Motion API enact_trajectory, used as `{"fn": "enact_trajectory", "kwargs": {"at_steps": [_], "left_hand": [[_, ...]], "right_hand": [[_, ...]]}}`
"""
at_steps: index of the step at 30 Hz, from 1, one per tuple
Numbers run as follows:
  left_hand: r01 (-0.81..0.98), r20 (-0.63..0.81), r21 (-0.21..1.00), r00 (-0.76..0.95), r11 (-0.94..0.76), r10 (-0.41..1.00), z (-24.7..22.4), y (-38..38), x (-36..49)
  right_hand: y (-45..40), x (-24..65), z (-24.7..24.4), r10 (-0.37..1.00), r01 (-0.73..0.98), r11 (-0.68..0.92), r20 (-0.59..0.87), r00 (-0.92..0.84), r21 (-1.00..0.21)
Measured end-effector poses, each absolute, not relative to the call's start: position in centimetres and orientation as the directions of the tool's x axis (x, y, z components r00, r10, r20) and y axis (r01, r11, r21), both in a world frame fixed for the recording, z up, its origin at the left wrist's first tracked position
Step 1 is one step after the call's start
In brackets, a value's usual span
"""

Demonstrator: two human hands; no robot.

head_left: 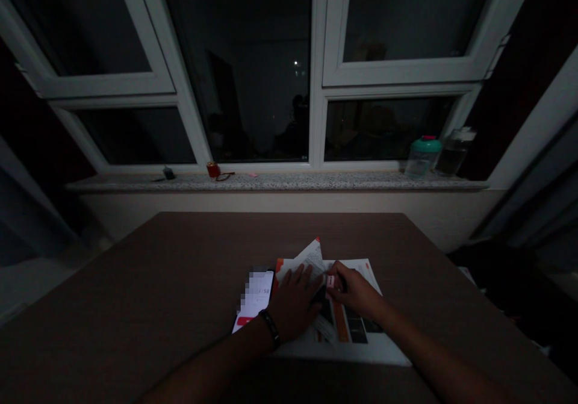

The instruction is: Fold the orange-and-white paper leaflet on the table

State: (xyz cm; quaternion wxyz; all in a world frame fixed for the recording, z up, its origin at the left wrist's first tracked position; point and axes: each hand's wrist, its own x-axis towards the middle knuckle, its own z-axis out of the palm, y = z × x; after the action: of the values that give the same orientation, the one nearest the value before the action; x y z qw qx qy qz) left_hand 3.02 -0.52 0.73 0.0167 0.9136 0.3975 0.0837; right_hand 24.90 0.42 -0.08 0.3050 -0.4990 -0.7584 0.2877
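Observation:
An open printed booklet [361,350] with orange and dark pictures lies on the brown table, one page folded over at a slant. My left hand [295,304], with a dark band on the wrist, rests on the folded page [311,253], fingers spread. My right hand [354,289] is closed around a small pinkish-white object [331,281] at the right edge of the fold; its exact shape is too dark to tell. Just left of my left hand, a phone [257,298] with a lit screen lies beside the booklet.
The wooden table [203,247] reaches toward a stone windowsill [289,181]. On the sill stand a teal-lidded bottle [423,157], a clear bottle [454,153], a red item [213,170] and a small dark bottle [168,173]. Dark windows rise behind.

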Motion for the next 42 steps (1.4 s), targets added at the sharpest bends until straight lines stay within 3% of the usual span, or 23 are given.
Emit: {"fn": "enact_trajectory", "kwargs": {"at_steps": [13, 23, 36, 42], "left_hand": [[0.726, 0.111, 0.120, 0.668, -0.677, 0.736, 0.8, -0.5, 3.2], [0.777, 0.108, 0.117, 0.610, -0.619, 0.785, 0.9, 0.4, 3.2], [0.772, 0.080, 0.162, 0.610, -0.614, 0.788, 1.4, 0.2, 3.3], [0.774, 0.062, 0.182, 0.607, -0.607, 0.792, 1.7, 0.0, 3.3]], "right_hand": [[-2.0, 25.3, 2.0, 0.811, 0.533, 0.447, 0.074, -0.580, -0.718], [-1.0, 24.4, 1.2, 0.896, 0.527, 0.361, 0.130, -0.424, -0.769], [-1.9, 25.2, 1.9, 0.817, 0.590, 0.471, 0.071, -0.573, -0.656], [-2.6, 25.2, 2.7, 0.770, 0.553, 0.466, 0.008, -0.638, -0.690]]}}
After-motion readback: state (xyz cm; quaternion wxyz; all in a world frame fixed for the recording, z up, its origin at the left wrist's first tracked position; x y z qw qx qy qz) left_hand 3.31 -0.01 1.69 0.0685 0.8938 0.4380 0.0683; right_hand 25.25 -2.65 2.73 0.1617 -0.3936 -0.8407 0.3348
